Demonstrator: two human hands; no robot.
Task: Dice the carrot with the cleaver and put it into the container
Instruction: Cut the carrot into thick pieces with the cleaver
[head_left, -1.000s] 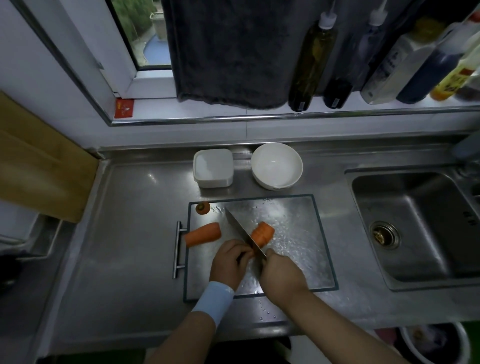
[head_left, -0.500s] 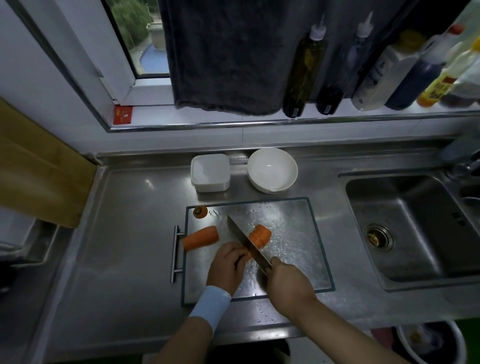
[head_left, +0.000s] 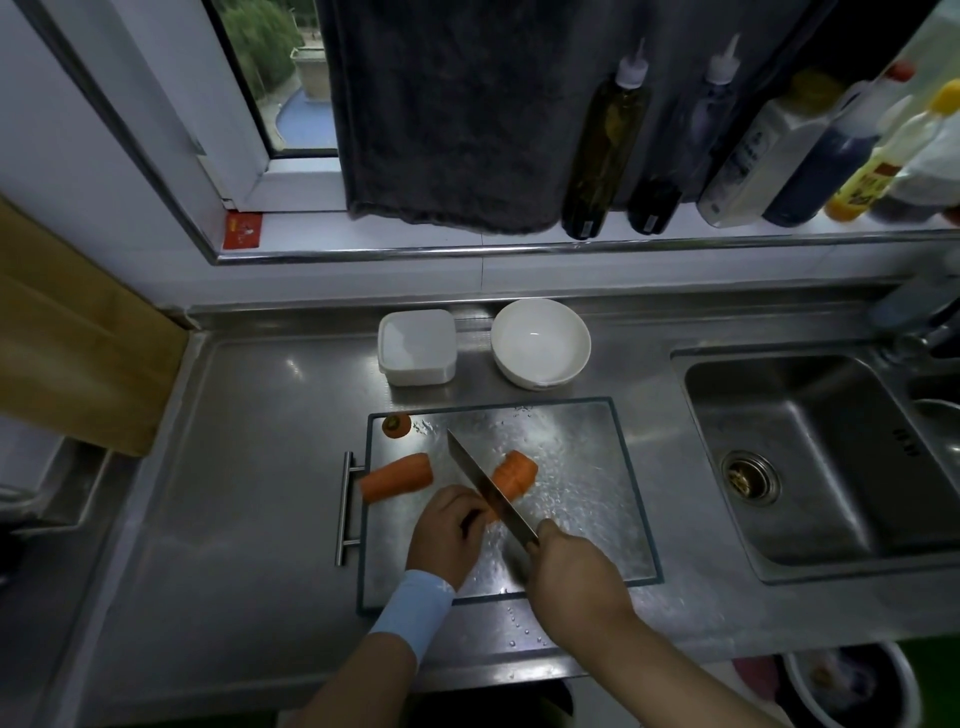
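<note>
Your right hand (head_left: 571, 577) is wrapped round the handle of the cleaver (head_left: 485, 488), and the blade runs away from you and to the left across the chopping board (head_left: 587, 519). The edge sits across a carrot piece (head_left: 517, 473) in the middle of the board. Your left hand (head_left: 449, 530), with a pale blue wristband (head_left: 410, 608) on it, has its fingers curled over the near end of that piece, right against the left side of the blade. How deep the blade is in the carrot cannot be told from this angle.

The longer carrot half (head_left: 397, 475) lies apart on the left part of the board, near the board's handle. The cut-off carrot top (head_left: 396, 425) sits in the far left corner. The board is wet and lies on the steel surface (head_left: 249, 493). Behind it stand the square white container (head_left: 416, 347) and, just to its right, a white bowl (head_left: 540, 343), with no carrot to be seen in either. The sink (head_left: 810, 457) is off to your right
</note>
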